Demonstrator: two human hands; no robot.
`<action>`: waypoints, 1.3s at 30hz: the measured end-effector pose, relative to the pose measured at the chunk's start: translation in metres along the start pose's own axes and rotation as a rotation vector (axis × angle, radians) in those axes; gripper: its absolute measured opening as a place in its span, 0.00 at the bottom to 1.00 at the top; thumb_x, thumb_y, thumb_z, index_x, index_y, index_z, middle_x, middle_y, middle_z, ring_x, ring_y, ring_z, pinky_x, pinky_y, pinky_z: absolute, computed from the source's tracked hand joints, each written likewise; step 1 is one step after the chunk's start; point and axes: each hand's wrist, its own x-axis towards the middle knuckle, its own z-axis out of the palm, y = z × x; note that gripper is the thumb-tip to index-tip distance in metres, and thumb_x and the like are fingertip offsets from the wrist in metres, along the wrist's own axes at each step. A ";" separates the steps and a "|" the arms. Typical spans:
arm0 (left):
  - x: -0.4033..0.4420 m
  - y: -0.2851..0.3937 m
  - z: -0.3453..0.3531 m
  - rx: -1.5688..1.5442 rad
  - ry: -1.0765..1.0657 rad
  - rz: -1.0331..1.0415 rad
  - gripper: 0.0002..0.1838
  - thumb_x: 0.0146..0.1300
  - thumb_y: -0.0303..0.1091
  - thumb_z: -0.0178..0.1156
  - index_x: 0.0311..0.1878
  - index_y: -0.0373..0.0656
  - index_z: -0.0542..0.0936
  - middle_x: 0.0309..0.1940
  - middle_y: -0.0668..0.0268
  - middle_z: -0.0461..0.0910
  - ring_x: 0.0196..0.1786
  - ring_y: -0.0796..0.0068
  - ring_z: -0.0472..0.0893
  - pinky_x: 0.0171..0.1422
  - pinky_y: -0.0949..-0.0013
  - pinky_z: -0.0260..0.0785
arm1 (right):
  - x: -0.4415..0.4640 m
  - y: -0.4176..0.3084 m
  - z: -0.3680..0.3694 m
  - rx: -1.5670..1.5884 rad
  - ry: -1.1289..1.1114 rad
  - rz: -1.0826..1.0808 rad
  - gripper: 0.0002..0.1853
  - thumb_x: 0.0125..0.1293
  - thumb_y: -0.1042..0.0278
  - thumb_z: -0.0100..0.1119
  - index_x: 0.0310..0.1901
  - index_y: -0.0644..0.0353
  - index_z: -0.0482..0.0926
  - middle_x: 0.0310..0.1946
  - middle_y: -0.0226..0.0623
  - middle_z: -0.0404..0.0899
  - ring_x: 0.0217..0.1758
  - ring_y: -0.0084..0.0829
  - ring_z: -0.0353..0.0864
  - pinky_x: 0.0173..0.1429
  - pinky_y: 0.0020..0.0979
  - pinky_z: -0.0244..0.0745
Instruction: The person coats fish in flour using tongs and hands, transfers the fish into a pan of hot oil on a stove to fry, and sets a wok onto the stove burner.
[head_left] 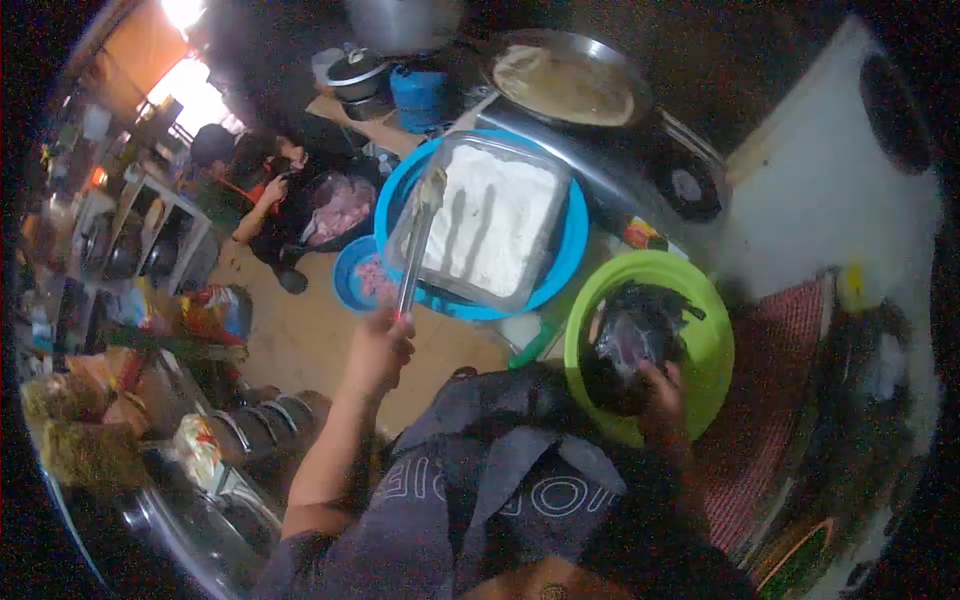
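My left hand (pixel 380 350) is closed round the handle of metal tongs (pixel 417 250), whose tips point up over the left side of a clear tub (pixel 530 165). White powder (pixel 490 220) with long grooves fills this tub, which rests on a large blue basin (pixel 575 225). My right hand (pixel 660 385) reaches into a green basin (pixel 712 350) and has its fingers on a dark plastic bag (pixel 635 325). The bag's contents cannot be made out.
A wide pan (pixel 565 85) of pale liquid stands on the stove (pixel 560 145). Another person (pixel 265 195) sits at the upper left by a basin of pink meat (pixel 340 210). A small blue bowl (pixel 345 280) holds pink pieces. Shelves (pixel 150 210) line the left.
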 end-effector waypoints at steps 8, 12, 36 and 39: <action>0.001 -0.005 -0.010 -0.061 -0.024 -0.081 0.13 0.68 0.38 0.61 0.51 0.43 0.75 0.27 0.71 0.76 0.20 0.81 0.71 0.20 0.74 0.61 | 0.040 -0.073 0.187 0.088 -0.077 -0.001 0.21 0.64 0.67 0.64 0.58 0.54 0.71 0.47 0.35 0.80 0.44 0.34 0.81 0.44 0.33 0.78; 0.013 -0.018 -0.013 -0.119 -0.032 -0.023 0.16 0.67 0.35 0.63 0.54 0.42 0.74 0.28 0.70 0.76 0.21 0.81 0.71 0.22 0.75 0.63 | 0.091 -0.045 0.266 -0.156 -0.047 -0.215 0.25 0.63 0.71 0.63 0.61 0.60 0.66 0.54 0.41 0.75 0.50 0.34 0.78 0.52 0.35 0.77; 0.007 0.022 0.043 1.317 0.038 0.352 0.18 0.61 0.29 0.55 0.52 0.28 0.70 0.47 0.38 0.78 0.48 0.39 0.80 0.49 0.48 0.76 | 0.044 0.064 0.061 -0.728 0.224 -0.829 0.12 0.57 0.73 0.64 0.43 0.64 0.78 0.42 0.43 0.78 0.47 0.39 0.79 0.52 0.34 0.74; 0.016 0.005 0.050 1.383 0.123 0.463 0.23 0.66 0.32 0.53 0.60 0.31 0.63 0.51 0.31 0.73 0.43 0.37 0.82 0.45 0.45 0.77 | 0.043 0.109 0.011 -0.658 0.206 -0.722 0.13 0.58 0.72 0.64 0.44 0.65 0.78 0.42 0.44 0.79 0.46 0.39 0.80 0.52 0.36 0.75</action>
